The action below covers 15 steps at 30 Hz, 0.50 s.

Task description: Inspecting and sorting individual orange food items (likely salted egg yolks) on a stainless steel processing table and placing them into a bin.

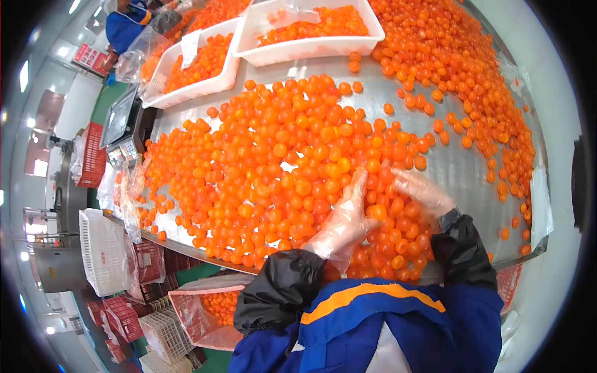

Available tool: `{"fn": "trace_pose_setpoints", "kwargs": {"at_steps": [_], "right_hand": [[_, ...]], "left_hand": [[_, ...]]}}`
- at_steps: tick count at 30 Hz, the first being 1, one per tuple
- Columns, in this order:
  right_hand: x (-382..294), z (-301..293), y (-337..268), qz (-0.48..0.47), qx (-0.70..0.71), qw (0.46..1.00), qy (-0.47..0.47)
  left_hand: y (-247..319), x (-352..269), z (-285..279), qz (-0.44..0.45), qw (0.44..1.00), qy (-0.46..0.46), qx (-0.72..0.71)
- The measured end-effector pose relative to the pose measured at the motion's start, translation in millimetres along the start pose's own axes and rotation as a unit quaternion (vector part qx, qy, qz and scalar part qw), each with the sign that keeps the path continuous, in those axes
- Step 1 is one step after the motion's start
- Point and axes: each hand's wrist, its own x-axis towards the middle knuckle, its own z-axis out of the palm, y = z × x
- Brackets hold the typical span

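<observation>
A broad spread of glossy orange balls, which look like egg yolks (275, 172), covers the middle of a stainless steel table (471, 186). My left hand (343, 221), in a clear plastic glove, rests among them with the thumb apart from the fingers. To its right, my similarly gloved right hand (422, 189) lies along the pile's right edge, palm side turned inward and slightly blurred. Several yolks lie between the two hands, and others heap up near my body (392, 252). Neither hand is closed around a yolk. Some fingertips are hidden among the yolks.
Two white plastic trays (305, 49) (196, 65) of yolks stand beyond the spread. More yolks (447, 51) cover the far right. A digital scale (122, 126) sits at the left edge. Below stands a lined crate (210, 312). A co-worker (126, 25) is at far left.
</observation>
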Motion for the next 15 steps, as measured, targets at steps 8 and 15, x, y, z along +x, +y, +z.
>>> {"fn": "trace_pose_setpoints", "kwargs": {"at_steps": [8, 15], "right_hand": [[-21, 43, -56, -0.077, -0.012, 0.994, -0.071], [-35, 48, -73, -0.199, -0.173, 0.964, -0.026]], "left_hand": [[19, -11, -21, -0.020, 0.933, -0.039, -0.356], [45, -25, -40, 0.011, 0.870, -0.066, -0.488]]}}
